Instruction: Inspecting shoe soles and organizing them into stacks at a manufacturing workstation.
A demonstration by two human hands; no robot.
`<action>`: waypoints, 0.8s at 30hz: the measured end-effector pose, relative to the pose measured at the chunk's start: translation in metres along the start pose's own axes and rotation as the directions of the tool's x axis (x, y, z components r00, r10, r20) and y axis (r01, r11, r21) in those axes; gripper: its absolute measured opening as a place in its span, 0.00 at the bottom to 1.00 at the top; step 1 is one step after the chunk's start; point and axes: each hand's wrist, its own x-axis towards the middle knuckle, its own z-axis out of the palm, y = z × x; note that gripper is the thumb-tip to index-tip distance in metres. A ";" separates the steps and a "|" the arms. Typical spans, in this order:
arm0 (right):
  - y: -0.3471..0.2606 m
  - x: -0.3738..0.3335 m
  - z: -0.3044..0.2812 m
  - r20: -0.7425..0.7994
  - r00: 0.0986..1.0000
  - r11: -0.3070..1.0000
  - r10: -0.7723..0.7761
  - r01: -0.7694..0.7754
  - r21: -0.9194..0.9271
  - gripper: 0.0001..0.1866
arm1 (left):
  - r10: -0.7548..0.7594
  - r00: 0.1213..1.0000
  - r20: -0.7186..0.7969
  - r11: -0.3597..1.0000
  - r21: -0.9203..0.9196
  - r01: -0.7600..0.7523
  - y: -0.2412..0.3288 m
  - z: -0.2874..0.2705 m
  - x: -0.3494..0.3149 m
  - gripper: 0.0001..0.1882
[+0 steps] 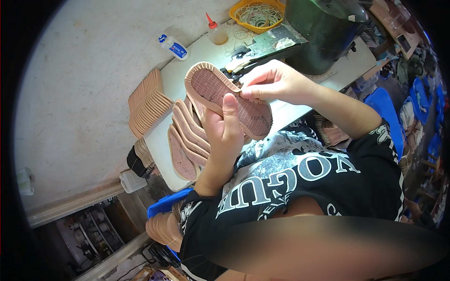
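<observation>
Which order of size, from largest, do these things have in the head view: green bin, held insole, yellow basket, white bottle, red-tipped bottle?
By area covered in the picture:
1. Green bin, partly cropped
2. Held insole, nearer the camera
3. Yellow basket
4. White bottle and red-tipped bottle: too alike to rank

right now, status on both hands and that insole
Left hand grips insole. Right hand pinches its side edge. More insoles close beside left hand.
</observation>
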 end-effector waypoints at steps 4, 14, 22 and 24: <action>-0.010 -0.006 0.001 -0.075 0.967 0.840 -0.242 0.170 -0.515 0.06 | -0.035 0.999 0.021 0.995 0.094 0.033 -0.003 0.002 0.003 0.17; -0.013 -0.013 -0.001 0.061 0.911 0.465 -0.408 0.264 -0.845 0.08 | 0.032 0.999 0.037 0.960 0.278 -0.041 -0.011 0.014 0.005 0.23; -0.016 -0.016 -0.006 0.051 0.936 0.575 -0.347 0.256 -0.777 0.09 | 0.037 0.995 0.092 0.975 0.216 -0.056 -0.008 0.016 0.004 0.23; -0.016 -0.017 0.000 0.004 0.946 0.550 -0.324 0.192 -0.813 0.09 | 0.129 0.979 0.159 0.861 0.472 -0.190 -0.006 0.014 0.003 0.20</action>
